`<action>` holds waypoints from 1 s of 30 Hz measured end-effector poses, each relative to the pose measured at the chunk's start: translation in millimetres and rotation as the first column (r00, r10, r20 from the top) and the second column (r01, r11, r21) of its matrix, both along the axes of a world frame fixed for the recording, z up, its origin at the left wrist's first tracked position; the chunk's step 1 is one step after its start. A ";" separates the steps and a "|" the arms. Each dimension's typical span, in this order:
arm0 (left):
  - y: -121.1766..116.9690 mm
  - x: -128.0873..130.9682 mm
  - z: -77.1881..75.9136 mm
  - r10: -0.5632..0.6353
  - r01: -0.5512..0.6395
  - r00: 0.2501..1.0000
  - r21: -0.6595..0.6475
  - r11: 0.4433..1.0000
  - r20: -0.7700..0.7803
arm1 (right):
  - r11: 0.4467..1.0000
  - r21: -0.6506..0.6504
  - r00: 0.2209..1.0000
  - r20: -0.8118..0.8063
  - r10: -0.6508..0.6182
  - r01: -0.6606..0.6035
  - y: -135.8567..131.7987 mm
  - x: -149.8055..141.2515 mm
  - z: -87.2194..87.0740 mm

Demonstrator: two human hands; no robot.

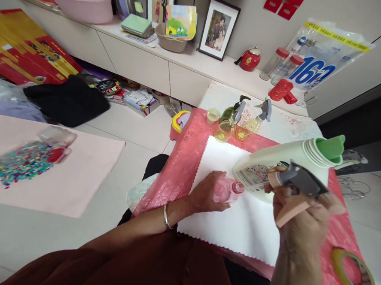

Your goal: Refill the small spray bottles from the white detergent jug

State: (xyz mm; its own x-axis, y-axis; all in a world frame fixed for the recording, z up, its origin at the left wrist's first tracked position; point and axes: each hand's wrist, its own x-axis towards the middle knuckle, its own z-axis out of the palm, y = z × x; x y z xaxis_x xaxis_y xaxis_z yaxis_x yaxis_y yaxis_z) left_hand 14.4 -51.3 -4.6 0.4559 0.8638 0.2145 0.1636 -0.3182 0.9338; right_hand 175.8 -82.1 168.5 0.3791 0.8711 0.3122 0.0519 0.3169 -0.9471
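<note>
My left hand [206, 197] is wrapped round a small clear pink bottle [226, 190] with a red neck, lying tilted on a white cloth [237, 222]. My right hand [302, 222] grips a pink and grey spray trigger head [295, 187], its thin tube pointing toward the bottle's mouth. Behind both hands lies a large pale green detergent jug [282, 161] on its side, its green spout [330, 149] to the right.
The white cloth rests on a red plastic sheet [183, 159] over a small table. Three spray and pump bottles of yellow liquid [240, 122] stand at the far edge. A tape roll [353, 270] lies at right. Coloured bits in clear boxes [28, 158] sit on a pink mat at left.
</note>
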 end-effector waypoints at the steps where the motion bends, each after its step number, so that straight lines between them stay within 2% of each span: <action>1: 0.1 0.0 -0.1 -0.001 0.001 1.000 -0.004 1.000 -0.007 | 0.999 -0.048 1.000 -0.001 0.003 -0.003 -2.9 -0.2 -8.1; 6: 0.6 -0.3 -2.2 -0.009 0.010 1.000 0.021 1.000 -0.022 | 0.976 -0.210 0.998 0.016 0.054 -0.050 -14.5 4.6 -51.6; 10: 0.6 -0.8 -3.0 -0.015 0.015 1.000 0.030 0.999 -0.016 | 0.961 -0.255 0.994 0.011 0.112 -0.106 -17.8 7.6 -68.4; 15: 0.7 -0.9 -1.9 -0.011 0.012 1.000 0.056 0.998 -0.022 | 0.952 -0.278 0.983 0.086 0.159 -0.130 -22.2 4.1 -70.8; 22: -0.2 -0.2 -1.9 -0.007 0.008 1.000 0.054 0.999 -0.025 | 0.958 -0.228 0.956 0.197 0.218 -0.172 -20.4 3.3 -71.4; 26: -0.3 -0.2 -0.7 -0.009 0.010 1.000 0.047 0.999 -0.029 | 0.954 -0.176 0.919 0.271 0.285 -0.244 -19.1 0.9 -67.2; 30: -0.5 -0.8 -0.3 -0.006 0.007 0.999 0.030 1.000 -0.044 | 0.961 -0.179 0.900 0.350 0.262 -0.210 -19.6 -0.4 -67.4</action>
